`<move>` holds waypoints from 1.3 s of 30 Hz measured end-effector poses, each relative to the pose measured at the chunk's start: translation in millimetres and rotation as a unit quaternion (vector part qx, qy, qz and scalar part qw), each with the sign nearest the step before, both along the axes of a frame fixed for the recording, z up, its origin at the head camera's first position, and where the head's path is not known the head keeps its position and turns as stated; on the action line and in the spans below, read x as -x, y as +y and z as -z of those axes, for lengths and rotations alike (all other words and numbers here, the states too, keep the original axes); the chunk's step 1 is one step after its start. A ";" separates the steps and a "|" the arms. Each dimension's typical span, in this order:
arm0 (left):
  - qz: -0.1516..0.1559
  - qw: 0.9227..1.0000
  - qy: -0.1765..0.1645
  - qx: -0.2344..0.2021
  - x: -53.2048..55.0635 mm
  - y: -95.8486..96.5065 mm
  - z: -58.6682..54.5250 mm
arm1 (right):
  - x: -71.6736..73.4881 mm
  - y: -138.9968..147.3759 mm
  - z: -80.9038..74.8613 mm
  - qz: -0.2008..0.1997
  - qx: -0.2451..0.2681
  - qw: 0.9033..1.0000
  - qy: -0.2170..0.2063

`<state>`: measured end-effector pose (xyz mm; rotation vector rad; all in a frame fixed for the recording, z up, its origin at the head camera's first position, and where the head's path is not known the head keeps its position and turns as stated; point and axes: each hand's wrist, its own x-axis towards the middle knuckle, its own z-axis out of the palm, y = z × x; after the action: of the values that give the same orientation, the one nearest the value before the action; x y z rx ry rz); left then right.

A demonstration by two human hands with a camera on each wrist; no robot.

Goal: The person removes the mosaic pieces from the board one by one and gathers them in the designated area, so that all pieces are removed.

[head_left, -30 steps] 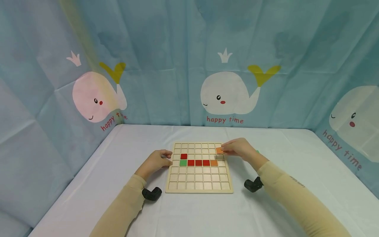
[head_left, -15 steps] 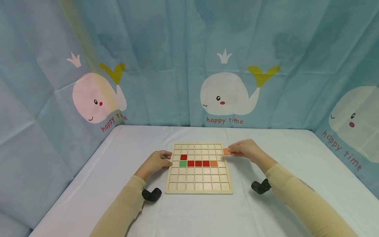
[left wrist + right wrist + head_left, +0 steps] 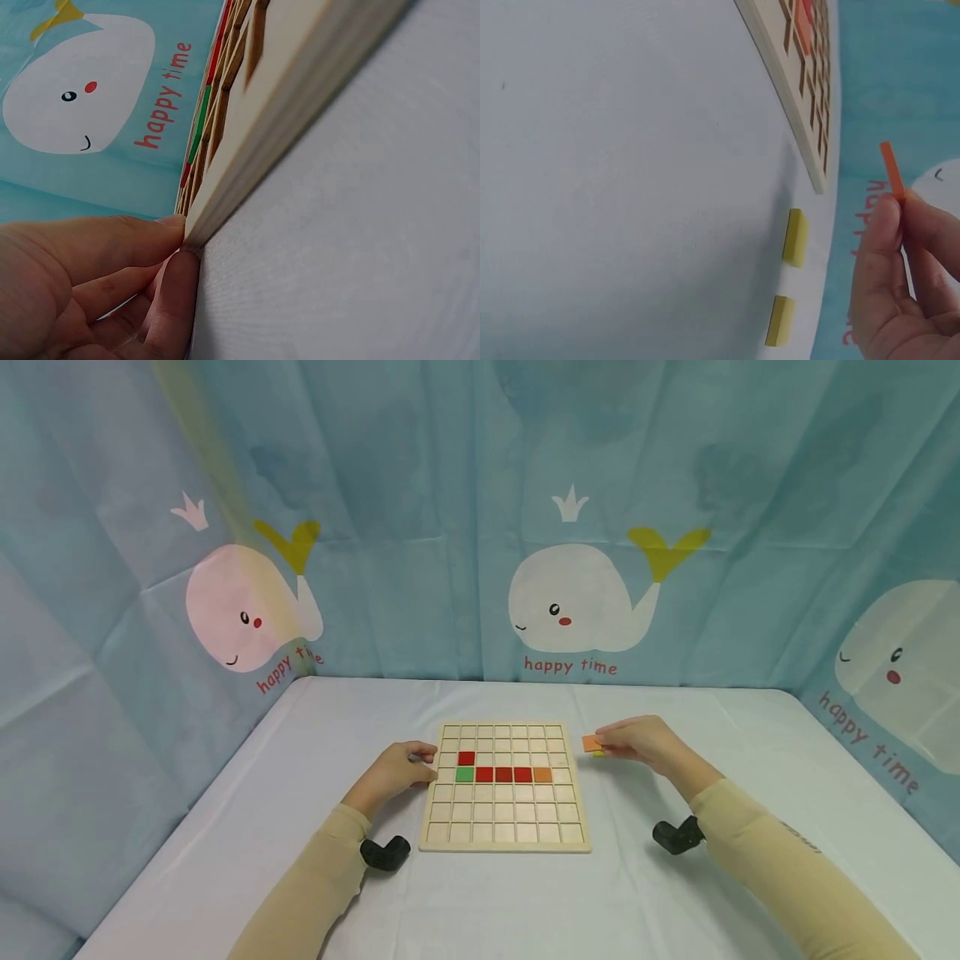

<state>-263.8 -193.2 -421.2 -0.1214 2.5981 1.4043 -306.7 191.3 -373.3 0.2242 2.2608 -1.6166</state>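
A square wooden grid board (image 3: 504,833) lies on the white table. My left hand (image 3: 395,770) holds its left edge between thumb and fingertip, seen close up in the left wrist view. My right hand (image 3: 643,745), off the board's right side, pinches an orange square tile (image 3: 891,169) by one edge, raised above the tabletop. In one row of the grid sit a green tile (image 3: 465,774), three red tiles (image 3: 504,774) and an orange tile (image 3: 542,774). Another red tile (image 3: 467,758) fills the cell behind the green one.
Two yellow tiles (image 3: 795,238) lie on the white tablecloth (image 3: 487,902) beyond the board's right side, near my right hand. A blue curtain (image 3: 420,602) printed with whales hangs behind the table. Black wrist mounts (image 3: 386,853) stick out from both wrists.
My right hand has carried the orange tile rightward from over the board's back right corner to beyond its right edge. A yellow tile shows beneath it. The left hand stays put.
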 end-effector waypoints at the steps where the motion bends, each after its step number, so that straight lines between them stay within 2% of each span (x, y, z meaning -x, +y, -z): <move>1: 0.000 1.000 -0.001 0.000 0.2 0.2 0.2 | 0.4 1.0 0.0 0.002 -0.003 1.000 0.000; 7: -0.004 1.000 -0.003 -0.007 -0.3 1.4 0.3 | 0.6 8.5 1.0 0.016 -0.004 1.000 -0.006; 23: -0.001 1.000 -0.002 -0.004 -1.0 0.2 -1.0 | 0.1 37.4 0.8 0.013 -0.012 1.000 -0.010; 34: -0.002 1.000 -0.003 -0.004 0.2 0.2 -0.3 | 2.0 60.6 -2.4 0.023 0.025 0.999 -0.019; 39: -0.004 1.000 -0.005 -0.009 -1.0 0.5 -1.3 | 2.9 70.4 -3.9 0.022 0.018 0.999 -0.018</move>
<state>-262.8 -192.8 -419.9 -0.1370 2.5790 1.4250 -309.6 261.7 -369.4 0.2933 2.2124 -1.6610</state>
